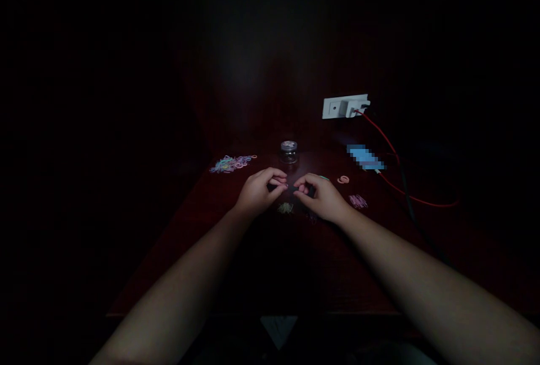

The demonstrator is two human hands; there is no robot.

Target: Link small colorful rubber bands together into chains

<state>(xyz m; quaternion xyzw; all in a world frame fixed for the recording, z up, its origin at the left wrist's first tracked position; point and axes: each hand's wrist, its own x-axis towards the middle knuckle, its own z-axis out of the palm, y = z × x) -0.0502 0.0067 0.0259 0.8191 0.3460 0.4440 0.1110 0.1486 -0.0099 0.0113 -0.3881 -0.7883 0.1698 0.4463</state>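
Note:
My left hand (260, 190) is over the middle of the table, its fingers curled and its thumb tip close against them. Opposite it, a small gap away, my right hand (318, 193) is curled in a similar loose pinch. Whatever lies between the fingertips is too small and dark to make out. Just below the hands is a small heap of yellowish elastic bands (286, 207). Dim purple bands (312, 217) lie under my right hand, and a green band (324, 178) shows behind it. Pink-purple bands (358, 201) and orange bands (343, 179) are to its right.
A round clear jar (289, 152) stands beyond my hands. Mixed coloured bands (232, 163) are piled at the back left of the dark red table (177, 252). At the right lies a phone (365, 157) on a red cable (415, 200), below a wall socket (343, 106).

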